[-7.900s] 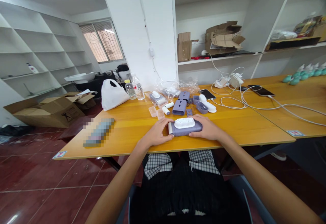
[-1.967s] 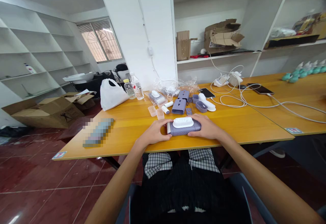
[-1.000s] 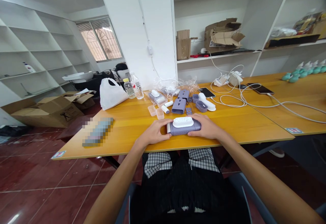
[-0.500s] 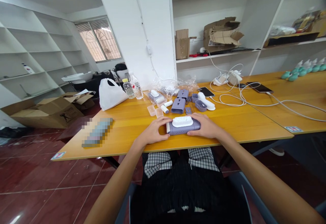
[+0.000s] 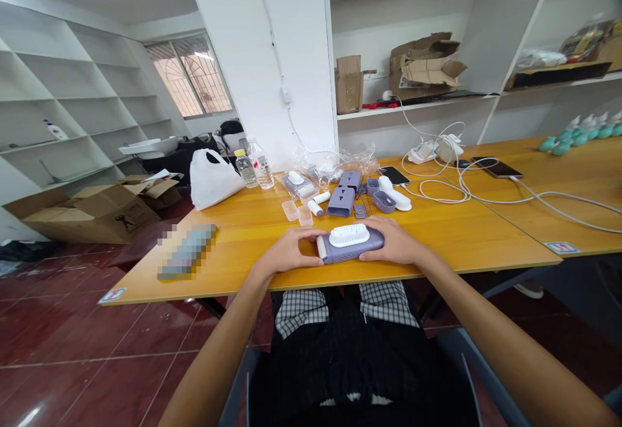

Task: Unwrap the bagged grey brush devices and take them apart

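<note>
Head view: the left hand [image 5: 289, 252] and right hand [image 5: 393, 247] have their grip clamped on the purple brush unit [image 5: 352, 254] from both ends, an even hold that keeps it flat on the bench [image 5: 451, 242].

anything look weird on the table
Yes: the long object on the table, left of the purple device, is pixelated into coarse blocks, so what it is can't be made out.
</note>
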Demonstrator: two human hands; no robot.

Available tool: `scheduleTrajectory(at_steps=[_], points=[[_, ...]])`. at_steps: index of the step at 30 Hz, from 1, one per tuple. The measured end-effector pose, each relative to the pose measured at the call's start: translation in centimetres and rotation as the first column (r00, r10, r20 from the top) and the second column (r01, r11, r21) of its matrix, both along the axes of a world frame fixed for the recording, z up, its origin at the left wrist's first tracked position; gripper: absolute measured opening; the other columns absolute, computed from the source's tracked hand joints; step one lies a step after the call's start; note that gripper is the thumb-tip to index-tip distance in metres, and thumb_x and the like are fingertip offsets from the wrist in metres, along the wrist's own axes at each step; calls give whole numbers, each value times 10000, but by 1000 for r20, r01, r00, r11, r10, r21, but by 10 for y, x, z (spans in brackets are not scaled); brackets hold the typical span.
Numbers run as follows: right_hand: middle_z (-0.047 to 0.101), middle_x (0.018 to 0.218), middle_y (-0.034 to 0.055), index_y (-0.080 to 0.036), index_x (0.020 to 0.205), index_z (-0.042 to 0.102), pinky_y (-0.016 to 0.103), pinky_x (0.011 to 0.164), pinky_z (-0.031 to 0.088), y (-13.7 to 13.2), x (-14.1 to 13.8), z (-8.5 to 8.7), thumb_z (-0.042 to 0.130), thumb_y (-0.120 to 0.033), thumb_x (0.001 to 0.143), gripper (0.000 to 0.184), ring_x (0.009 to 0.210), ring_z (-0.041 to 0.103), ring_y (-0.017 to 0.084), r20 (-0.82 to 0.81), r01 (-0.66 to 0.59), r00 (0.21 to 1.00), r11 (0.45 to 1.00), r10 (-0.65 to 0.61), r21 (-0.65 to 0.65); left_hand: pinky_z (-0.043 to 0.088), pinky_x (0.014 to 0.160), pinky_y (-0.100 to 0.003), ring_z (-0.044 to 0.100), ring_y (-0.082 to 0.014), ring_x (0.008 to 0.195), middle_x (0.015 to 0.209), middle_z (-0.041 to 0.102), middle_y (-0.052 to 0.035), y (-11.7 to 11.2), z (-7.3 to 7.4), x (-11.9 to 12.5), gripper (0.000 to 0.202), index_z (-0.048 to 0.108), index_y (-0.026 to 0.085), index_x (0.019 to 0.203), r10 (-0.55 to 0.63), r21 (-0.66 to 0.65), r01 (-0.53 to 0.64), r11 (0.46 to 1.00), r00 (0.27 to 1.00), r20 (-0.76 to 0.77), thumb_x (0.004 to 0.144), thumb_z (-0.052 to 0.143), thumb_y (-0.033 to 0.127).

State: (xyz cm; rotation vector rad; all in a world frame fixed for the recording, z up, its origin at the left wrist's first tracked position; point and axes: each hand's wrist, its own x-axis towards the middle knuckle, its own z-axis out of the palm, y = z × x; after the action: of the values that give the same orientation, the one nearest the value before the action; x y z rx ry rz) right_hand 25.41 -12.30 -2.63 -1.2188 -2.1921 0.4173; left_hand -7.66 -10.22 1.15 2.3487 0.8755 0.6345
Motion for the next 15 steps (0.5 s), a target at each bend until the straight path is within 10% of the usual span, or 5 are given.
scheduleTrajectory(at_steps=[15], points=[[662, 1468, 130, -302, 1434, 668, 649, 1193, 399, 0, 1, 0, 933, -587, 697, 833, 1385, 587, 414, -20, 0, 1000, 1000, 0, -15, 575, 1046, -496, 715, -287, 1068, 1213, 764, -77, -6, 0, 6, 676, 711, 251, 1368, 49, 79, -43, 996, 996, -77, 711, 867, 268]])
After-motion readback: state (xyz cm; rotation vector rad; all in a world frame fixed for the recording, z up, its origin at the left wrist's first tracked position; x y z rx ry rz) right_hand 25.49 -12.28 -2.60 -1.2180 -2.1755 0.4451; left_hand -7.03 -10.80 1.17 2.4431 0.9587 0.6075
